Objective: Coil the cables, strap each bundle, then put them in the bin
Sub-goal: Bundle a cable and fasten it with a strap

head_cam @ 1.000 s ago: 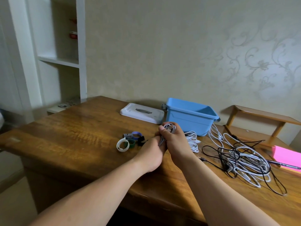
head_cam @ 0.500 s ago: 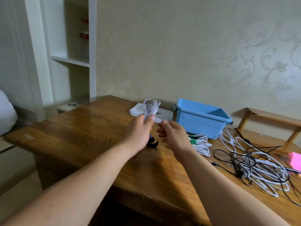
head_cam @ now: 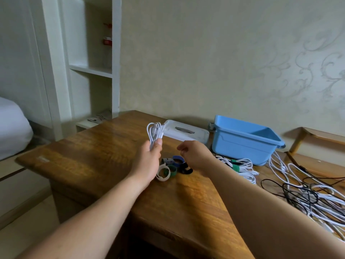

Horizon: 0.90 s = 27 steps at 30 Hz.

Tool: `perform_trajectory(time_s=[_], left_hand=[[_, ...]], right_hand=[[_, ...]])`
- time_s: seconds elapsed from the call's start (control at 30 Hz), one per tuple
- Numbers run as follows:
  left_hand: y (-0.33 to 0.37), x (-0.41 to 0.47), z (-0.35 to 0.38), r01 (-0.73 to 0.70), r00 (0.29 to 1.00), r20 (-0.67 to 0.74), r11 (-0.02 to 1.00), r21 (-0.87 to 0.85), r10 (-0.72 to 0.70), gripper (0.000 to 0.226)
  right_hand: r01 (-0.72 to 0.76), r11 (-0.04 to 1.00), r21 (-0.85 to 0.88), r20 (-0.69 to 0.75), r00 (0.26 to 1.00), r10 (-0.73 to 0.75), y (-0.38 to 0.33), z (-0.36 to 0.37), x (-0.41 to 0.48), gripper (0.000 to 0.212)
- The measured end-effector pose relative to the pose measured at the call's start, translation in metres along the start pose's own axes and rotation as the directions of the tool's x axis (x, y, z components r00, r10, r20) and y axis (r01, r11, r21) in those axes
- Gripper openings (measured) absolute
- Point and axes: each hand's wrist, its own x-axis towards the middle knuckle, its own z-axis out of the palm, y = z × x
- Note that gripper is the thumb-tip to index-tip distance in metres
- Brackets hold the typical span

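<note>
My left hand [head_cam: 148, 161] grips a coiled white cable [head_cam: 154, 132] upright above the wooden table [head_cam: 104, 146]. My right hand [head_cam: 196, 156] hovers just to the right of it, fingers loosely curled and holding nothing. Below and between the hands lies a small pile of straps [head_cam: 172, 168] in white, green, blue and black. The blue bin [head_cam: 244, 141] stands open at the back right. In front of it lie white coiled bundles with green straps [head_cam: 240, 167]. A tangle of loose white and black cables [head_cam: 309, 191] spreads over the right side.
A white lid [head_cam: 186, 131] with a grey handle lies left of the bin. A small wooden rack [head_cam: 313, 139] stands at the back right. White shelving [head_cam: 93, 70] rises beyond the table's far left corner, near the wall.
Both hands held the coil together a second ago. My left hand lifted it up and to the left, and my right hand let go and drew apart. The camera turned left.
</note>
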Motion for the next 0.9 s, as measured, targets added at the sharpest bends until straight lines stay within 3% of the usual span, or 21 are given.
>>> perform_trajectory(time_s=[0.1, 0.23, 0.37, 0.47, 0.57, 0.67, 0.8, 0.9], left_hand=[[0.001, 0.000, -0.001, 0.004, 1.000, -0.007, 0.999, 0.036, -0.004, 0.038], [0.001, 0.000, -0.001, 0.010, 1.000, -0.015, 0.999, 0.040, -0.010, 0.037], [0.006, 0.000, -0.003, -0.044, 0.997, -0.056, 0.999, 0.005, 0.044, 0.039], [0.018, 0.006, 0.009, -0.092, 0.995, -0.033, 0.995, -0.032, 0.091, 0.046], [0.033, 0.006, 0.036, -0.072, 0.997, 0.031, 0.990, -0.120, 0.077, 0.046], [0.039, -0.002, 0.069, 0.021, 0.992, 0.129, 0.984, -0.178, 0.002, 0.040], [0.031, -0.018, 0.104, 0.064, 0.980, 0.193, 0.995, -0.082, -0.047, 0.046], [0.030, -0.039, 0.117, 0.089, 0.957, 0.276, 0.996, 0.002, -0.086, 0.048]], right_hand=[[-0.027, 0.991, -0.130, 0.151, 0.987, 0.047, -0.005, 0.004, 0.017, 0.033], [-0.105, 0.981, -0.166, 0.067, 0.991, 0.117, -0.005, 0.011, 0.025, 0.017], [-0.088, 0.994, 0.068, -0.243, 0.965, 0.102, 0.003, -0.003, 0.022, 0.012], [-0.038, 0.967, 0.250, -0.365, 0.922, 0.131, 0.010, -0.027, 0.015, 0.010], [0.034, 0.915, 0.401, -0.426, 0.892, 0.153, 0.019, -0.044, -0.002, 0.003], [0.097, 0.881, 0.463, -0.475, 0.867, 0.154, 0.037, -0.049, -0.033, 0.011], [0.077, 0.858, 0.507, -0.476, 0.855, 0.204, 0.067, -0.042, -0.063, 0.009], [0.057, 0.760, 0.647, -0.427, 0.853, 0.299, 0.078, -0.037, -0.075, 0.007]])
